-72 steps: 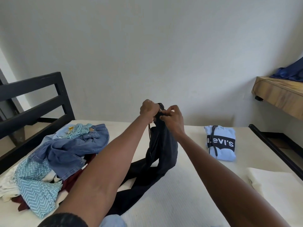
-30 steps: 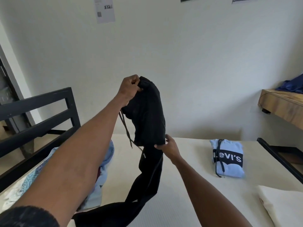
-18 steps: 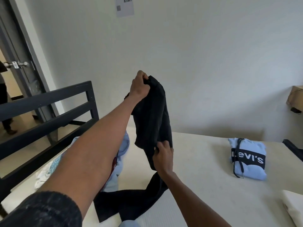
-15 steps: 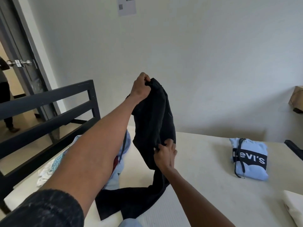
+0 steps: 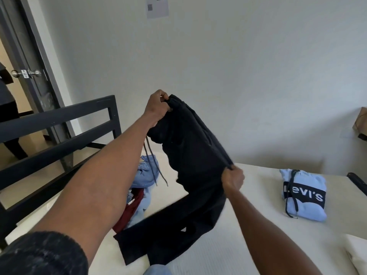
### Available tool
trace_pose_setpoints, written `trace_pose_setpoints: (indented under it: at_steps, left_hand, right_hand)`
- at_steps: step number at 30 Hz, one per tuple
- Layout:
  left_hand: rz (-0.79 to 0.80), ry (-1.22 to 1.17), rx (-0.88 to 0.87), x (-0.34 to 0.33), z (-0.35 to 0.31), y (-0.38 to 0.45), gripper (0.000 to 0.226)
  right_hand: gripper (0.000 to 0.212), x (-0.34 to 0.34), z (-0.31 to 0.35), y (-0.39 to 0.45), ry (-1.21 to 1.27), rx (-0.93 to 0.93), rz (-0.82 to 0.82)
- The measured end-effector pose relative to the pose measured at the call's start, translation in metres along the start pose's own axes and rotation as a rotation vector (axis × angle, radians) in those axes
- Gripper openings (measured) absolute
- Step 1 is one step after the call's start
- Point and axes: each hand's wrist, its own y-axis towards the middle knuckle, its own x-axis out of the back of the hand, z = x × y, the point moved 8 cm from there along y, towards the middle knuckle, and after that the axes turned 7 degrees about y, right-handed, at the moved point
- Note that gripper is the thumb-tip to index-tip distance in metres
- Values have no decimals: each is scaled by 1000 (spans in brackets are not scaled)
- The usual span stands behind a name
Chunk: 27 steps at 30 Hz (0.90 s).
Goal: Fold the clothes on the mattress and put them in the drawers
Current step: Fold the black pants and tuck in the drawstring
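Two hands grasp black trousers [image 5: 190, 155] at frame centre, left hand [image 5: 157, 107] clenching waistband, right hand [image 5: 232, 178] pinching side seam: advise aligning legs flat on mattress [image 5: 258, 245].

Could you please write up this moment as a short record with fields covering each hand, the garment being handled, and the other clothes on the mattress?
left hand: left hand raised, grip on the waistband end of the black pants
right hand: right hand lower, pinching the pants' side edge
garment: held up and stretched between the hands, legs trailing on the mattress, drawstring hanging
folded: light blue Levi's hoodie, lying apart to the right
unfolded: pile of clothes to the left, denim and dark red visible
drawers: not in view
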Motion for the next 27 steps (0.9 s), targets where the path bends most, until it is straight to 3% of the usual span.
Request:
trace_pose_setpoints:
  at_steps: [4,6,7,9,12,14,16,18,19,21,23,25,27]
  left_hand:
    - [-103,-34,87,-9,43,-7,37]
    - [-129,-56,84,-25,47,-14,31]
    - [-149,-64,87,-30,48,-17,29]
    - [-142,-72,135,-40,57,-22,30]
    - [67,-75,207,-68,76,-29,37]
    - [166,-100,225,-83,83,-41,38]
    - [249,-89,246,-90,94,-52,43]
    - [355,-99,294,-99,117,-61,47]
    - [376,-99,316,-102,128,-66,47]
    - [371,-117,372,-111,150,-82,45]
    - [354,-161,431,-125,170,-100,41]
    - [370,-175,499,-137,196,-117,37]
    - [417,-199,559,-143,220,-128,43]
  right_hand:
    - [43,58,71,26,365,82,-261]
    - [46,88,114,43,435,166,-284]
    - [48,98,137,52,312,223,-211]
    - [42,102,154,75,-182,240,102]
    - [25,125,136,83,-778,115,439]
    - [22,145,124,80,-791,-20,632]
    - [28,156,110,78,-559,-178,764]
    - [24,155,90,86,-572,-191,781]
    - [24,151,78,89,-724,-120,765]
    - [36,129,54,96,-1161,118,686]
    - [42,101,28,85,-1393,369,646]
    - [42,90,4,83,-1457,361,684]
    - [36,90,-17,88,-1398,192,789]
